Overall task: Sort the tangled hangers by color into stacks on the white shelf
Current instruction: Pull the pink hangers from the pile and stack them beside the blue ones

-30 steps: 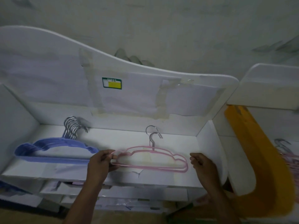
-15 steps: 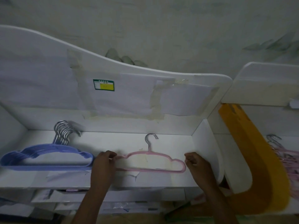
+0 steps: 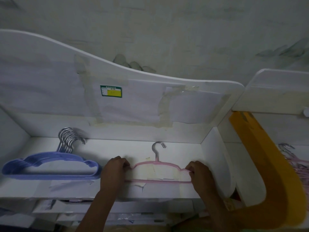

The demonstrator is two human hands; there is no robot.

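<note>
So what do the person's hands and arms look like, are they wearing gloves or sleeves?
No gloves: both the left hand and the right hand are bare. The forearms are bare too, with no sleeve showing up to the bottom edge of the picture. No watch, ring or bracelet is visible in this dim light.

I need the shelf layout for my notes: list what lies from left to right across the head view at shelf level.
Blue hanger stack → left hand → pink hanger → right hand → yellow curved panel → pink hangers at the far right edge.
</note>
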